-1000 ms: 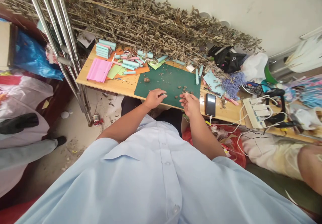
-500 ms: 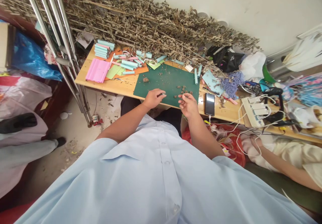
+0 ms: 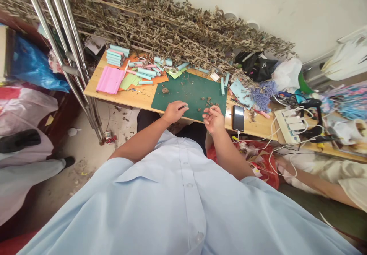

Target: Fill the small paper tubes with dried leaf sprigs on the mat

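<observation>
My left hand is over the front edge of a dark green mat, thumb and forefinger pinched on a small greyish bit too small to name. To its right my right hand is turned palm up, its thumb and forefinger pressed together and the other fingers curled. What that pinch holds, if anything, I cannot make out. Several small brown dried clumps lie on the mat just beyond my right hand. A larger brown clump sits on the mat's left part, with crumbs scattered about.
Blue paper rolls and a pink paper stack lie left on the wooden table. Dried leafy stalks line the back. Right are a phone, a power strip and another person's arm. Metal crutches stand left.
My right hand's fingers have curled in slightly, and its pinch has shifted a little. My left hand keeps its pinch nearly in place. The other person's arm at right has moved slightly.
</observation>
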`<state>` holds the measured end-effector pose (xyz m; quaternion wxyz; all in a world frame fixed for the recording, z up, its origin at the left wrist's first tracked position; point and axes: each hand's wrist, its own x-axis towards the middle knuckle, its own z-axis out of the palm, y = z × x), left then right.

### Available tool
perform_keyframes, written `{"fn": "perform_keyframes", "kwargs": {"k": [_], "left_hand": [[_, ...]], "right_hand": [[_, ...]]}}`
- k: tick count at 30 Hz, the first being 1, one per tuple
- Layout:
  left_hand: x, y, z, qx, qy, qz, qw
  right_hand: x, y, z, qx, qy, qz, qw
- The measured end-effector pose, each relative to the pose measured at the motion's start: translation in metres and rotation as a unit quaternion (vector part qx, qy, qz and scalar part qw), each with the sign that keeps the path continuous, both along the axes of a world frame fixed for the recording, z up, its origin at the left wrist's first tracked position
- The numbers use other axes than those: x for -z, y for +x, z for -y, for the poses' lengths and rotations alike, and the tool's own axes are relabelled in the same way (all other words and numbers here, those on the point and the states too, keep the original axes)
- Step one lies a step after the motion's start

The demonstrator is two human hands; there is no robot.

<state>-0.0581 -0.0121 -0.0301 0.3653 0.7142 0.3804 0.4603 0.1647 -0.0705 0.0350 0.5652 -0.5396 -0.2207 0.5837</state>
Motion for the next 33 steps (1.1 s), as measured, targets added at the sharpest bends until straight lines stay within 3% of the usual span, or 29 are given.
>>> {"fn": "perform_keyframes", "kwargs": {"k": [9, 33], "left_hand": [[0.0002, 0.0004, 0.0000, 0.006, -0.015, 0.018, 1.000], [-0.0001, -0.0003, -0.0003, 0.008, -0.029, 0.014, 0.999]], "right_hand": [[0.0012, 0.0052, -0.0006, 0.038, -0.011, -0.010, 0.999], [0.0066, 0.0040, 0.0020, 0.056, -0.012, 0.032, 0.998]]}}
